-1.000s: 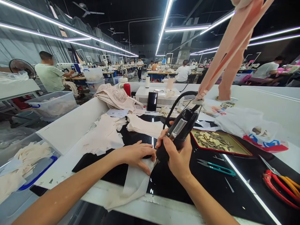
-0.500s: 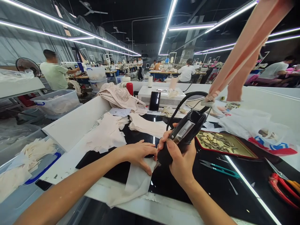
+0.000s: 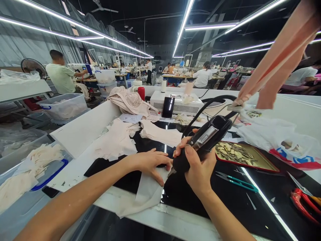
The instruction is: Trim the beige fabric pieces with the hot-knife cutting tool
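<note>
My right hand [image 3: 200,167] is wrapped around a black corded hand tool [image 3: 200,144] with a silver panel on its side. The tool is tilted, its rounded end low near the table and its cord end up to the right. My left hand [image 3: 152,164] rests with thumb and fingers apart on a pale fabric piece [image 3: 147,192], which hangs over the table's front edge. Its fingertips are close to the tool's lower end. What lies under that end is hidden. A pink fabric strip [image 3: 281,67] is tied by the tool's cord.
Pale cut fabric pieces [image 3: 117,140] lie to the left, with a fabric stack [image 3: 160,133] behind. On the right are a tray [image 3: 265,160] of seeds, teal thread snips [image 3: 238,182], red-handled scissors [image 3: 301,201] and a plastic bag [image 3: 271,130]. A phone [image 3: 168,107] leans against a white box [image 3: 155,102].
The view has shifted slightly, so most things sit a little further right. The tool has swung a bit to the right and leans over more. My left hand stays on the fabric.
</note>
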A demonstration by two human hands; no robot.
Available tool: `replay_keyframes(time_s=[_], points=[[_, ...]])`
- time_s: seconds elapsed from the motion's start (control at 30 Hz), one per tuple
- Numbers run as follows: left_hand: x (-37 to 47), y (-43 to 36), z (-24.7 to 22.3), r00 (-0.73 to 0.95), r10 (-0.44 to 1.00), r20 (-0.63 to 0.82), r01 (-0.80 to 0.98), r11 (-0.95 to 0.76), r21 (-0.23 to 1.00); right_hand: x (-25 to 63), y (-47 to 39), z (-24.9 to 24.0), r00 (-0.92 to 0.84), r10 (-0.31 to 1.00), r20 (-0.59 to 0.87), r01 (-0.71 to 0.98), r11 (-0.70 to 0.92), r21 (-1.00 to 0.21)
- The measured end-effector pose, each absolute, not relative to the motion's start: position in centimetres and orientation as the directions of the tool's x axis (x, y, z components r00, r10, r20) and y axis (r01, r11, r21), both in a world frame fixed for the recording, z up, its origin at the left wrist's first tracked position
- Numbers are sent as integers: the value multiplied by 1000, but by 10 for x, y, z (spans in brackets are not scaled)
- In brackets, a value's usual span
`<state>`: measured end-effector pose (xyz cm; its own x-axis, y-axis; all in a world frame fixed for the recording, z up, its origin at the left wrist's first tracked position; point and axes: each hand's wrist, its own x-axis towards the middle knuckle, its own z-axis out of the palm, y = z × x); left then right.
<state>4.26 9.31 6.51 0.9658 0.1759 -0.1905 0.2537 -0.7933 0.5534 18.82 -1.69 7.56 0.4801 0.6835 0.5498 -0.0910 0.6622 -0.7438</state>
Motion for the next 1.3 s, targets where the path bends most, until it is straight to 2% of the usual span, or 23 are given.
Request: replay_keyframes(time_s=[0.33,0.4,0.47,0.53,0.63,0.73,0.8,1.03,1.3], points=[[44,96,60,969,170,-180,240,-817,525,187,-17,70,458,681,572,-38,658,-752],[42,91,61,975,182,-131,224,-831,509,187,-17,71,463,680,568,-35,655,-755],[36,81,62,974,226,-9,202,-853,482,187,-19,71,470,685,557,-44,648,-760],[26,63,61,938,329,113,257,-874,412,187,-22,70,482,686,545,-40,639,-768],[10,32,56,843,521,134,485,-843,232,188,-29,70,495,679,542,-17,631,-776],[-1,12,47,837,535,112,527,-844,96,190,-34,72,494,684,537,-8,621,-784],[-6,10,39,856,495,151,491,-869,61,192,-36,74,496,690,527,-9,611,-791],[-15,49,27,922,251,293,220,-966,137,204,-33,82,567,651,504,-1,612,-791],[11,64,32,894,277,352,213,-954,212,200,-45,81,573,682,454,-40,577,-816]])
